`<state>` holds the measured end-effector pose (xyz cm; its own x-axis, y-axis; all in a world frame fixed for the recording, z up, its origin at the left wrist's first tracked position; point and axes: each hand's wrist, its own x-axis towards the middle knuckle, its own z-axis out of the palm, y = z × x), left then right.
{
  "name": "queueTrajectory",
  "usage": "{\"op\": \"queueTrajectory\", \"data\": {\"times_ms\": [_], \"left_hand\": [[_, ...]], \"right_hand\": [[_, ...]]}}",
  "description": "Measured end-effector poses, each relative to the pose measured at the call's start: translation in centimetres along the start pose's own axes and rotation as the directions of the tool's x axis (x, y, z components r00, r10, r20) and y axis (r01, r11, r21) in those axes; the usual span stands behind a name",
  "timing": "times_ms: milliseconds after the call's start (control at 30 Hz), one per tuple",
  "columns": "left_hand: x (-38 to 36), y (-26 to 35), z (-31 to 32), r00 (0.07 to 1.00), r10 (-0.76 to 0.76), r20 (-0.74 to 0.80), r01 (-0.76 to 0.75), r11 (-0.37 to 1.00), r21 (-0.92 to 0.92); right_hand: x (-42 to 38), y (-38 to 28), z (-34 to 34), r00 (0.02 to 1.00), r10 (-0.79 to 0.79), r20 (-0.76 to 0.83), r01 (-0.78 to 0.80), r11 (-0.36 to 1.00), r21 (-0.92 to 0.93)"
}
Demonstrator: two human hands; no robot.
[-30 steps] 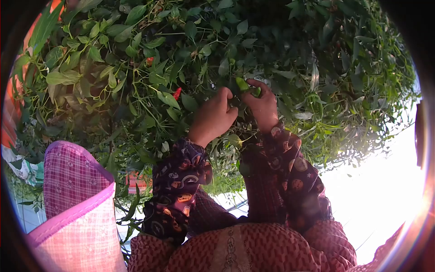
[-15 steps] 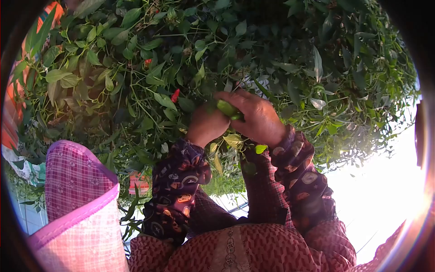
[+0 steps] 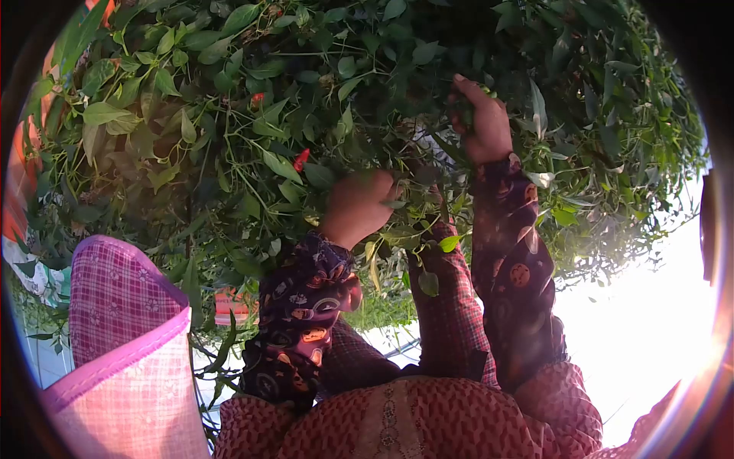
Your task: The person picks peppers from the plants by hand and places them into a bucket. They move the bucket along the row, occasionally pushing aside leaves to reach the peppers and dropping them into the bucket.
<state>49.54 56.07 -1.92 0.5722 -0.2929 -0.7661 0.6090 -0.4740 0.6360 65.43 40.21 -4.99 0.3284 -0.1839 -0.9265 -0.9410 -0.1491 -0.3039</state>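
Note:
My left hand point(image 3: 358, 205) is closed among the leaves at the middle of the view, slightly blurred, knuckles up. A leaf shows at its fingertips; what the fingers hold, if anything, is hidden. Higher and to the right, my right hand point(image 3: 489, 130) reaches into the foliage, its fingers curled round green peppers point(image 3: 469, 116). Only small green parts of them show. Both hands are in the dense pepper plants point(image 3: 252, 145). A red pepper point(image 3: 301, 160) hangs just left of my left hand, and another red pepper point(image 3: 258, 98) is farther up.
A pink checked cloth point(image 3: 130, 321) stands up at the lower left. My knees and patterned clothing point(image 3: 459, 413) fill the bottom. A red object point(image 3: 232, 306) lies behind the stems. Orange fabric point(image 3: 21, 180) shows at the left edge. Strong sunlight glares from the right.
My right hand has moved away from my left, up and to the right into the foliage, with green pepper in it. My left hand stays near the same place.

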Motion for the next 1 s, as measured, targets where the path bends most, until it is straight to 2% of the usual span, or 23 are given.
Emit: {"op": "queueTrajectory", "data": {"times_ms": [33,67,133,167,233,267,333,367,433,467,533,567,633,667,700,733,767,800,833,867,900,933,1000], "left_hand": [[0.0,0.1,0.0,1.0,0.003,-0.005,-0.003,1.0,-0.001],[-0.2,0.5,-0.4,1.0,-0.015,-0.017,0.015,1.0,-0.011],[-0.3,0.7,-0.8,0.999,-0.037,-0.032,0.036,0.999,-0.018],[-0.2,0.8,-0.9,0.998,-0.069,0.0,0.069,0.997,-0.026],[-0.1,0.8,-0.9,0.994,-0.1,0.033,0.101,0.994,-0.036],[-0.1,0.7,-0.9,0.993,-0.108,0.053,0.11,0.993,-0.035],[-0.1,0.5,-0.7,0.99,-0.118,0.072,0.121,0.992,-0.035],[-0.3,0.4,-0.6,0.995,-0.101,0.026,0.102,0.994,-0.045],[-0.3,0.6,-0.7,0.997,-0.08,-0.019,0.078,0.995,-0.06],[-0.1,0.9,-1.0,0.993,-0.118,0.014,0.118,0.992,-0.042],[0.0,0.7,-0.9,0.987,-0.156,0.048,0.157,0.987,-0.025],[0.1,0.4,-0.7,0.992,-0.122,0.028,0.123,0.992,-0.039],[0.2,0.1,-0.1,0.996,-0.086,0.008,0.086,0.995,-0.048],[0.2,0.4,-0.2,0.992,-0.104,-0.07,0.102,0.994,-0.03],[0.2,0.8,-0.3,0.982,-0.122,-0.148,0.121,0.993,-0.013],[0.4,1.2,-0.4,0.981,-0.121,-0.15,0.12,0.993,-0.013],[0.7,1.6,-0.6,0.964,-0.157,-0.217,0.136,0.985,-0.11],[0.8,1.8,-0.9,0.939,-0.2,-0.279,0.145,0.967,-0.208],[0.8,1.9,-1.1,0.938,-0.202,-0.283,0.145,0.967,-0.209],[0.8,2.0,-1.4,0.956,-0.163,-0.244,0.087,0.952,-0.293],[0.8,2.1,-1.7,0.971,-0.118,-0.209,0.032,0.926,-0.375],[0.9,1.4,-1.1,0.969,-0.118,-0.219,0.028,0.927,-0.374],[1.1,-0.1,0.1,0.925,0.016,-0.379,-0.161,0.92,-0.356]], "right_hand": [[1.3,-0.2,0.8,0.989,0.12,0.092,-0.107,0.984,-0.14],[2.8,0.1,1.3,0.988,0.116,0.098,-0.101,0.985,-0.143],[5.4,2.0,2.1,0.941,0.326,0.091,-0.21,0.773,-0.598],[6.3,2.8,2.3,0.941,0.324,0.093,-0.208,0.775,-0.597],[7.3,4.0,2.4,0.835,0.538,0.118,-0.443,0.783,-0.438],[7.4,4.3,2.3,0.835,0.538,0.116,-0.443,0.781,-0.44],[7.7,4.9,2.2,0.753,0.62,0.22,-0.524,0.768,-0.369],[7.4,5.3,2.1,0.753,0.619,0.222,-0.523,0.768,-0.37],[5.7,6.0,1.7,0.893,0.421,0.16,-0.402,0.905,-0.14],[4.6,5.8,1.7,0.895,0.416,0.159,-0.396,0.907,-0.144],[2.1,5.3,1.8,0.971,0.241,0.006,-0.241,0.969,0.047],[1.5,5.4,1.7,0.971,0.238,0.007,-0.238,0.97,0.046],[0.1,5.6,1.4,0.997,0.058,0.058,-0.055,0.998,-0.043],[-0.8,5.4,1.3,0.997,0.056,0.058,-0.053,0.998,-0.042],[-2.0,5.1,1.4,0.991,-0.135,0.023,0.136,0.95,-0.28],[-3.2,4.7,1.5,0.945,-0.325,0.034,0.297,0.812,-0.503],[-4.6,4.1,1.8,0.945,-0.326,0.038,0.3,0.811,-0.502],[-6.1,3.4,2.1,0.88,-0.437,0.184,0.456,0.673,-0.583],[-7.4,2.8,2.2,0.788,-0.514,0.338,0.597,0.503,-0.625],[-8.4,2.4,2.4,0.785,-0.517,0.341,0.601,0.5,-0.623],[-9.3,2.1,2.6,0.705,-0.537,0.464,0.695,0.389,-0.605],[-9.8,1.8,2.7,0.61,-0.539,0.581,0.778,0.271,-0.566],[-10.2,1.3,2.5,0.586,-0.522,0.62,0.796,0.23,-0.559]]}}
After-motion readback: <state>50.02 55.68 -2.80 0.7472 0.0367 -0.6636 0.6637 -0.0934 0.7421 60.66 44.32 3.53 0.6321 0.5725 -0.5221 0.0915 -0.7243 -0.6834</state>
